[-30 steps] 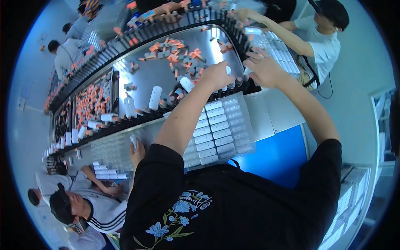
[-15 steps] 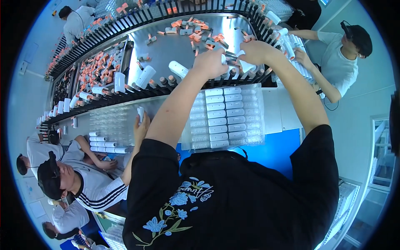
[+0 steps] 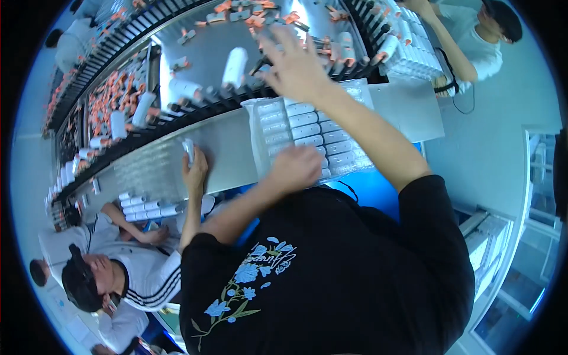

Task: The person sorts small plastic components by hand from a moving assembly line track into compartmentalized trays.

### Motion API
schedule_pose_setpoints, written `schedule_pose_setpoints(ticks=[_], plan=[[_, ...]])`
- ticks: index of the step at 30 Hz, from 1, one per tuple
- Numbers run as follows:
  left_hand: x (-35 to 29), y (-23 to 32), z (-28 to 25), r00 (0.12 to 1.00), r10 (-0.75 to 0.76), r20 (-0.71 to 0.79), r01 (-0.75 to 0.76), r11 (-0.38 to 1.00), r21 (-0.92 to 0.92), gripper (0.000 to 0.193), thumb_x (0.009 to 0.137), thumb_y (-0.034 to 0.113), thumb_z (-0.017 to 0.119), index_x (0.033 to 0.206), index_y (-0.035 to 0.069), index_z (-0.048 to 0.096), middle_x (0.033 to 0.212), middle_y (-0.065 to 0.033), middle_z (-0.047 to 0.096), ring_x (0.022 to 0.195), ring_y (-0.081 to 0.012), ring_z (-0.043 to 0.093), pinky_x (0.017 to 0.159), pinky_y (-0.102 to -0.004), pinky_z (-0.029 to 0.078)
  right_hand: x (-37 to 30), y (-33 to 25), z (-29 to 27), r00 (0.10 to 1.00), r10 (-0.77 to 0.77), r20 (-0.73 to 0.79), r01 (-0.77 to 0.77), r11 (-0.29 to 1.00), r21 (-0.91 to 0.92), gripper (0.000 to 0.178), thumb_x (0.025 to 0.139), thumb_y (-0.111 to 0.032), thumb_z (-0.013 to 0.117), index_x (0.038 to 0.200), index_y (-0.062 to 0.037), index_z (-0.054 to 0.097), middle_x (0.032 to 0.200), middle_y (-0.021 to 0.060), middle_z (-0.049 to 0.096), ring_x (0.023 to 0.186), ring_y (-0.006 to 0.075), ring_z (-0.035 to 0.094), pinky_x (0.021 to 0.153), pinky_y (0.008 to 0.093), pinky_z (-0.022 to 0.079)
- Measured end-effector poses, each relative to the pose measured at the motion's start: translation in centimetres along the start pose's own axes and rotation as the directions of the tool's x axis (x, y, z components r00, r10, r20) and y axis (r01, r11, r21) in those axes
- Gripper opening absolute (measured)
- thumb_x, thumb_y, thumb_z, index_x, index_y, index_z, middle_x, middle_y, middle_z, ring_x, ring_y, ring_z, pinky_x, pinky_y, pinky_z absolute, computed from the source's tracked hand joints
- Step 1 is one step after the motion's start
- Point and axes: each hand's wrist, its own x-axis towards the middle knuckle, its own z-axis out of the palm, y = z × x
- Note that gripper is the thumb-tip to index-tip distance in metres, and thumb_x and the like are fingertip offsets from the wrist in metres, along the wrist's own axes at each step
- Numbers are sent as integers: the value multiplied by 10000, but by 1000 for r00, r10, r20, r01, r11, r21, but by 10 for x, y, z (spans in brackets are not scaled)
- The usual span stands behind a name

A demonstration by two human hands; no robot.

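Observation:
My left hand (image 3: 297, 168) is curled closed above the clear plastic tray (image 3: 272, 127), blurred by motion; whatever it may hold is hidden beneath it. Two columns of white rounded casings (image 3: 305, 131) lie in this tray. Beyond it, my right hand (image 3: 297, 66) reaches over the black slotted rail with its fingers spread, nothing visible in them. Just left of those fingers a white casing (image 3: 235, 66) stands on the rail. Past the fingertips, a white piece with orange ends (image 3: 346, 48) is at the rail.
Orange and grey clips (image 3: 239, 14) lie on the metal surface behind the rail. A co-worker's hand (image 3: 195, 168) holds a small white piece at left. Another person (image 3: 467, 44) works at right by stacked white casings (image 3: 411, 50). Bare metal bench (image 3: 228, 154) lies left of my tray.
My left hand has come back from the rail to over the tray. My right hand has shifted left and its fingers have spread. The whole view has tilted.

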Motion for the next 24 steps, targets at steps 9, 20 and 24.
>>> schedule_pose_setpoints(ticks=[9, 20, 24], plan=[[-32, 11, 68, 975, -28, 220, 20, 999, 35, 292, 753, 201, 654, 1021, 86, 646, 965, -67, 592, 918, -264, 594, 735, -379, 466, -254, 5, -60, 781, 357, 513, -433, 901, 33, 232, 766, -93, 716, 989, -108, 657, 1027, 83, 662, 980, 311, 624, 862, 426, 490], [51, -7, -42, 709, -638, -300, 395, 712, -580, 453, 845, 10, 581, 1296, 7, 538, 1146, -127, 634, 1085, -212, 616, 961, -331, 476, -263, 43, -57, 820, 67, 568, -210, 959, 191, 328, 798, -188, 701, 1111, -122, 626, 1052, 59, 598, 1038, 253, 604, 924, 418, 452], [86, -75, -114, 462, -818, -341, 575, 570, -587, 436, 884, 58, 587, 1313, 5, 532, 1139, -133, 633, 1063, -209, 621, 914, -320, 490, -239, 53, -84, 792, 89, 604, -370, 857, 358, 335, 853, -162, 668, 1165, -74, 581, 1069, 139, 617, 1028, 320, 609, 904, 450, 478]])
